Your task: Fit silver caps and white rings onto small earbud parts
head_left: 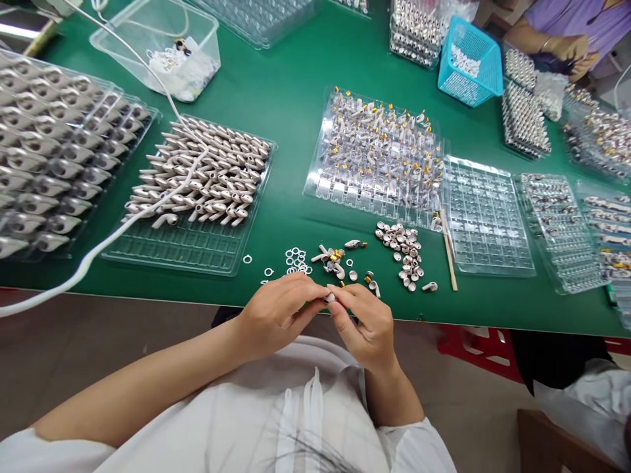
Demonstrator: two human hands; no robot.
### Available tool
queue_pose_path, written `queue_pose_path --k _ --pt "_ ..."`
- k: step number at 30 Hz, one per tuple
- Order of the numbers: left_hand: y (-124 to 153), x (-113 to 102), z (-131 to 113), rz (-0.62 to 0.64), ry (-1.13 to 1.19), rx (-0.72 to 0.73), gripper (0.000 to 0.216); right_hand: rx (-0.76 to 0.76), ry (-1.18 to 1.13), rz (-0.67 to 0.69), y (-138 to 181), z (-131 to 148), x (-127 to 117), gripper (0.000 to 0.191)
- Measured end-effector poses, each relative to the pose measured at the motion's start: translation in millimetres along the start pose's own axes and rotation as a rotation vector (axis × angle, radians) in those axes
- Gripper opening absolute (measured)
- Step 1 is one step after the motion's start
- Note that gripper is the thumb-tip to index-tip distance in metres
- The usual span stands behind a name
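Observation:
At the table's front edge, my left hand [279, 307] and my right hand [365, 322] meet, fingertips pinched around one small pale earbud [330, 298]. Most of that earbud is hidden by my fingers. Just beyond my hands lie a little heap of earbud parts with yellow tabs [331, 259] and several white rings [296, 257]. To the right of these is a pile of small round caps [405, 253], with a single stemmed earbud piece [430, 286] beside it.
A tray of earbud shells [197, 174] stands left, crossed by a white cable [98, 251]. Ahead are a tray of tabbed earbuds [379, 154], a clear tray [488, 217], a wooden stick [449, 256], a blue basket [468, 82] and a plastic tub [207, 33]. A co-worker's hands [574, 52] show far right.

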State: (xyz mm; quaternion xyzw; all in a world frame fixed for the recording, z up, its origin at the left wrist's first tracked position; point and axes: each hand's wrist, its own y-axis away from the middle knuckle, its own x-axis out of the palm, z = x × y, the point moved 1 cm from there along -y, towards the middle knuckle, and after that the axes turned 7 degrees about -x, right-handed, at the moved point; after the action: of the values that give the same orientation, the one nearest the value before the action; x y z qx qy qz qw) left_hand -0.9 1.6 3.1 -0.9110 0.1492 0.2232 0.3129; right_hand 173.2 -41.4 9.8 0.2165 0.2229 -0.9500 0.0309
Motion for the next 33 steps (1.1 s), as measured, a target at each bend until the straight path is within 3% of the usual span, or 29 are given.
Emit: queue_pose_path --k 6,11,27,33 --pt "-3.3 -2.9 1.3 0.044 0.007 0.092 0.017 -0.081 0.056 -0.032 4.1 -0.4 2.4 0.042" --pt "-2.4 -1.4 2.0 0.041 -0.058 0.144 0.017 -0.117 0.119 0.035 5.0 -2.1 0.8 0.045" --pt "1.3 4.3 3.2 0.035 -0.090 0.101 0.017 -0.127 0.148 0.022 9.6 -8.1 4.0 0.041" --pt "-2.9 6.4 -0.3 0.029 -0.109 0.172 0.019 -0.204 0.265 -0.008 10.6 -3.8 6.0 0.038"
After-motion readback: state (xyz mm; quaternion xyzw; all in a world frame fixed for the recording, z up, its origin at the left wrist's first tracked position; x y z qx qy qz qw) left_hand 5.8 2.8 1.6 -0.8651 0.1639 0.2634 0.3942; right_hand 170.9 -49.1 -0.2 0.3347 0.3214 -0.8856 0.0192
